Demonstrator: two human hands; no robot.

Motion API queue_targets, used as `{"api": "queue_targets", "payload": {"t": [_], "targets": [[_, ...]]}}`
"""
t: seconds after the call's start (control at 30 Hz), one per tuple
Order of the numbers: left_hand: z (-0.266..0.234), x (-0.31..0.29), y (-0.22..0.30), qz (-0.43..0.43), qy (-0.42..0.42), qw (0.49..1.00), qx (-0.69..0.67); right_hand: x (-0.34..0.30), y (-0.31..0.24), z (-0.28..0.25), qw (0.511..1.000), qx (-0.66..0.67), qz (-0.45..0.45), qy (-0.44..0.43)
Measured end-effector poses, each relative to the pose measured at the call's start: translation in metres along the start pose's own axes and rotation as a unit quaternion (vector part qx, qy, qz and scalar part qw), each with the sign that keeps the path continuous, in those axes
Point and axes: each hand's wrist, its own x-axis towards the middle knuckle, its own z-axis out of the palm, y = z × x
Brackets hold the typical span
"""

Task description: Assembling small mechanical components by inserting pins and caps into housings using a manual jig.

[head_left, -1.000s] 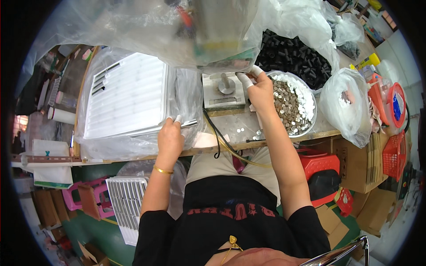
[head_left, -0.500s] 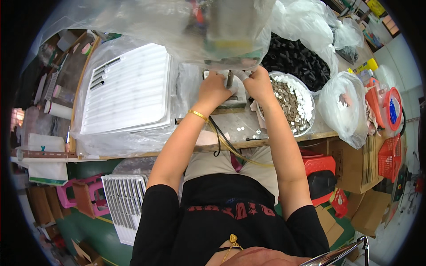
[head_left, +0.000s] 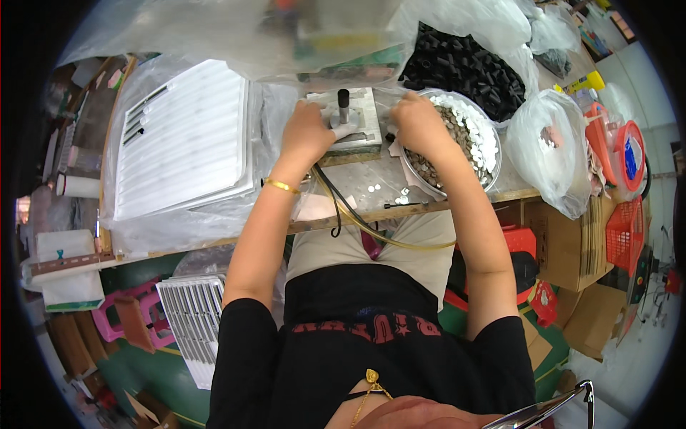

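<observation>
A metal block fixture sits on the table in front of me. A short post stands upright on it, grey below and black at the top. My left hand is at the fixture's left side, thumb apart from the fingers. Its white-covered thumb tip reaches the foot of the post. My right hand is over the left rim of a round tub of small silvery and white discs. Its fingers are curled together, and what they hold, if anything, is hidden. A small black piece lies below them.
Black tubular pieces fill a plastic bag behind the tub. White ribbed trays are stacked at left, with several dark rods on top. Clear plastic hangs ahead. A cord and yellow hose cross the table's front edge.
My right hand has left the post and moved right to the tub. My left hand stays by the fixture. The post's top now shows black. The whole view has shifted slightly.
</observation>
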Motion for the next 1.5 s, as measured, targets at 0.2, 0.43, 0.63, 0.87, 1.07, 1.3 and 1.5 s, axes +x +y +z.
{"api": "queue_targets", "payload": {"t": [0.2, 0.43, 0.63, 0.87, 1.07, 1.3, 1.5], "targets": [[0.000, -0.011, -0.007, 0.016, 0.004, 1.000, -0.012, 0.001, 0.002, 0.007, 0.994, -0.042, -0.002, 0.099], [0.007, 0.006, -0.002, 0.022, -0.073, 0.995, 0.058, -0.041, 0.093, -0.035, 0.957, -0.018, 0.266, 0.109], [0.008, -0.007, -0.005, 0.056, 0.022, 0.998, 0.020, -0.049, 0.123, -0.023, 0.983, -0.117, 0.107, 0.090], [-0.020, -0.039, -0.052, -0.274, -0.093, 0.404, -0.868, -0.049, 0.123, -0.021, 0.983, -0.145, 0.065, 0.088], [-0.007, -0.073, -0.028, -0.367, -0.097, 0.328, -0.865, -0.046, 0.102, -0.022, 0.981, -0.182, 0.040, 0.051], [-0.015, -0.075, -0.003, -0.324, -0.120, 0.535, -0.771, -0.044, 0.101, -0.021, 0.973, -0.216, 0.074, -0.014], [-0.004, -0.033, -0.002, 0.083, 0.101, 0.990, -0.055, -0.026, 0.101, -0.024, 0.965, -0.180, 0.157, -0.107]]}}
